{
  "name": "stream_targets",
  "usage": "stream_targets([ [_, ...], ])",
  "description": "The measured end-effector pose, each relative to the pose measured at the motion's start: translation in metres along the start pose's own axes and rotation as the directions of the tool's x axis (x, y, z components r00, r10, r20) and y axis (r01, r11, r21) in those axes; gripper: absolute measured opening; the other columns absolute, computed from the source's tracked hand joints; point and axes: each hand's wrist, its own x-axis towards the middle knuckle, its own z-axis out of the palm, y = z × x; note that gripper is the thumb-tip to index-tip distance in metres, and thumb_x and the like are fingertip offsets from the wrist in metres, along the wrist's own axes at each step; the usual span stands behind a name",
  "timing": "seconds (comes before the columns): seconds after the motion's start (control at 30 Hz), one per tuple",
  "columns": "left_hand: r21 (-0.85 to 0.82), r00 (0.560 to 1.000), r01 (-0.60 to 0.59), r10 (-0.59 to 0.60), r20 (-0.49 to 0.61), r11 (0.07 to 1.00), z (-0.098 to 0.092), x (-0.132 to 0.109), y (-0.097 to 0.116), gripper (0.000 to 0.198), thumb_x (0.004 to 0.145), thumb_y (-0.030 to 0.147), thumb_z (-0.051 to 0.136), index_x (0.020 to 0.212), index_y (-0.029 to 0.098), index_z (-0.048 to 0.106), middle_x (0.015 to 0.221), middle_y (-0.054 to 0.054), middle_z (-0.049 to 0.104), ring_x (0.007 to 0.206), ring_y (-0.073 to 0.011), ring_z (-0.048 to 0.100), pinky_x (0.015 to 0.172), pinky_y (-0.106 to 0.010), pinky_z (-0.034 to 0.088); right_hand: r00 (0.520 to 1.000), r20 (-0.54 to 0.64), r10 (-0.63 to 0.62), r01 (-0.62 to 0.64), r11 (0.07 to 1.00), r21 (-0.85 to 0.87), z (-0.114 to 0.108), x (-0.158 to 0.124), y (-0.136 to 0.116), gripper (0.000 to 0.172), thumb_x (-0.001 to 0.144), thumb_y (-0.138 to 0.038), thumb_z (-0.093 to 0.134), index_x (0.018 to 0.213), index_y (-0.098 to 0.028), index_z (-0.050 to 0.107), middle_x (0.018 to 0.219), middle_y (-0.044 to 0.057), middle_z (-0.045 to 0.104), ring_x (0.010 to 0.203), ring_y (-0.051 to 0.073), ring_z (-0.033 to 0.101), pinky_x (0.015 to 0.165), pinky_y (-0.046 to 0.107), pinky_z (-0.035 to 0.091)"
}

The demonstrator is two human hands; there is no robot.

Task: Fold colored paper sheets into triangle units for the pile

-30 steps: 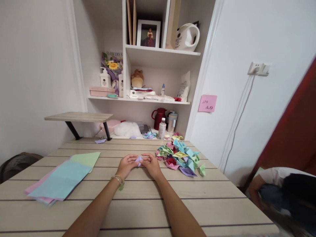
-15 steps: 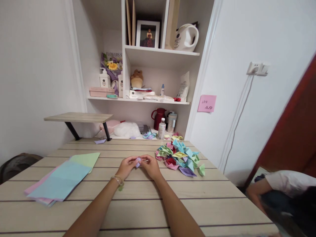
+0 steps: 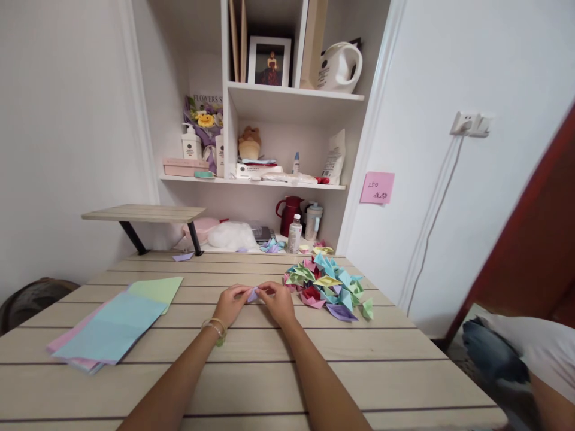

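A small folded piece of purple paper is pinched between both hands above the middle of the slatted table. My left hand grips its left side, a bracelet round the wrist. On the other side, my right hand has thumb and fingers closed on the same paper. Right of the hands lies a heap of folded paper boats in pink, blue, green, yellow and purple. Flat sheets of blue paper, green paper and pink paper lie stacked at the left.
A small raised shelf stands on the table's back left. Behind the table are a plastic bottle, a red jug and a shelf unit. A person in a white top is at the lower right.
The purple paper has turned between my fingers and now lies flatter, with its lower point no longer hanging down. The person at the right has shifted position.
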Motion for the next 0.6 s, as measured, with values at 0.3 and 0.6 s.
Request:
stream_targets([
  [0.3, -0.102, 0.993, 0.046, -0.056, -0.099, 0.994, 0.0006, -0.0006, 0.0051, 0.011, 0.06, 0.029, 0.066, 0.065, 0.021, 0.069, 0.074, -0.005, 0.067, 0.078, -0.0213, 0.058, 0.08, -0.03, 0.042, 1.0, 0.017, -0.02, 0.022, 0.993, -0.116, -0.0016, -0.0011, -0.0021, 0.011, 0.068, -0.031, 0.062, 0.07, -0.022, 0.067, 0.073, 0.003, 0.066, 0.062, 0.016, 0.059, 0.063, 0.027, 0.045],
  [0.6, -0.065, 0.995, 0.045, -0.051, -0.088, 0.997, 0.0002, 0.0, -0.0002, 0.016, 0.063, 0.033, 0.063, 0.069, 0.019, 0.069, 0.075, -0.006, 0.068, 0.079, -0.0215, 0.059, 0.08, -0.031, 0.042, 0.999, 0.038, -0.024, 0.029, 0.991, -0.132, -0.0042, -0.0007, -0.0061, 0.008, 0.066, -0.027, 0.062, 0.068, -0.021, 0.067, 0.075, 0.002, 0.063, 0.059, 0.013, 0.056, 0.058, 0.024, 0.044],
])
